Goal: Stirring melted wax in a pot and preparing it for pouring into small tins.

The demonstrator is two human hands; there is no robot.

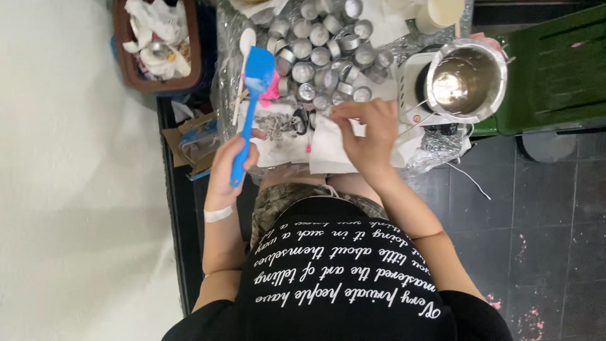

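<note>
Fingers of your left hand (228,165) are curled tight around the handle of a blue spatula (251,104), its blade tilted up over the table's near edge. Your right hand (369,136) hovers over white paper (328,148), fingertips pressed together as if pinching something; what they pinch is too small to tell. Beyond both lies a crowd of small metal cups (319,53) on crinkled plastic. Farther right stands a steel pot (466,79); far left, a brown bin (158,44) of crumpled paper.

A crumpled brown cardboard box (189,142), perhaps blue-printed, lies left of the work surface.
</note>
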